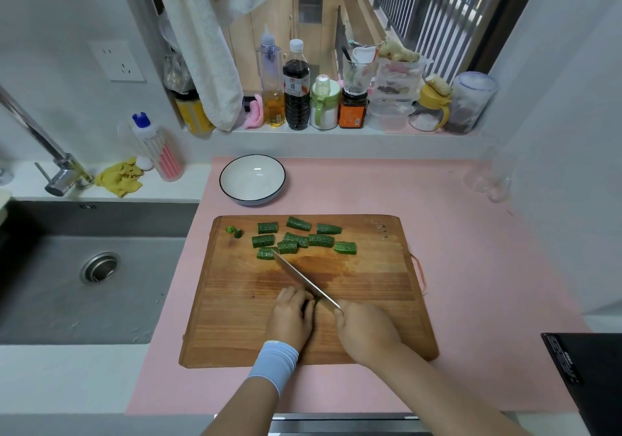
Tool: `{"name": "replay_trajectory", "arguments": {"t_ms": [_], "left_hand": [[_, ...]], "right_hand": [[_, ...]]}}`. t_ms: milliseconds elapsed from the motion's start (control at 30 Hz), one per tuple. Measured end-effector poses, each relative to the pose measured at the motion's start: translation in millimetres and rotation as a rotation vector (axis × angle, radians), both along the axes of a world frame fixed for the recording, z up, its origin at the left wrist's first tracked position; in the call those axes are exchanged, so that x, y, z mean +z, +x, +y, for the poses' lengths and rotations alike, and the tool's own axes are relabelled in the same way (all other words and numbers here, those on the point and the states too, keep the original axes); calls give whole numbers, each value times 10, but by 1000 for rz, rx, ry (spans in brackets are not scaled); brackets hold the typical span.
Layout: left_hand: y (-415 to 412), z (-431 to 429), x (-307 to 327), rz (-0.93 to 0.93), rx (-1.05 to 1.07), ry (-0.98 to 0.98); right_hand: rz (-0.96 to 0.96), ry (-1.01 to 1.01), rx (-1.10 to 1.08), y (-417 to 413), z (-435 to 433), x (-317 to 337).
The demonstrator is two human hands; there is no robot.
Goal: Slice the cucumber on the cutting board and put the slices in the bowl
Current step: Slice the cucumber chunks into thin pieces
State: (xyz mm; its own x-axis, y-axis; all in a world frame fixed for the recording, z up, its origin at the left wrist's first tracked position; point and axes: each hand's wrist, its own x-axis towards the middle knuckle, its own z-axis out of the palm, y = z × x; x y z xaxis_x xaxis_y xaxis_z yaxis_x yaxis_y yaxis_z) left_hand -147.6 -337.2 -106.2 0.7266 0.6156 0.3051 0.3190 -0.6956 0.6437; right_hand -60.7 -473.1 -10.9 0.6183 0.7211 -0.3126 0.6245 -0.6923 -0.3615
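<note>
In the head view, the left hand (290, 317) is curled over the last uncut cucumber stub (314, 302) at the near middle of the cutting board (235, 317). Only a sliver of green shows past the fingers, so I cannot tell its long axis. The right hand (365, 329), just right of it, grips the knife (303, 277). The blade runs diagonally from near right to far left, its heel against the stub and its tip by the cut pieces (296, 238) scattered across the board's far half. The bowl (252, 179) sits on the counter just beyond the board's far edge, left of centre. It holds nothing, and the left hand looks the nearer one to it.
</note>
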Motion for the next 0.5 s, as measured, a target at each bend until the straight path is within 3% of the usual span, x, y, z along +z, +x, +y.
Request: {"name": "replay_trajectory", "arguments": {"t_ms": [500], "left_hand": [[-7, 3, -13, -8, 1, -7]], "right_hand": [[-28, 40, 21, -33, -293, 56]]}}
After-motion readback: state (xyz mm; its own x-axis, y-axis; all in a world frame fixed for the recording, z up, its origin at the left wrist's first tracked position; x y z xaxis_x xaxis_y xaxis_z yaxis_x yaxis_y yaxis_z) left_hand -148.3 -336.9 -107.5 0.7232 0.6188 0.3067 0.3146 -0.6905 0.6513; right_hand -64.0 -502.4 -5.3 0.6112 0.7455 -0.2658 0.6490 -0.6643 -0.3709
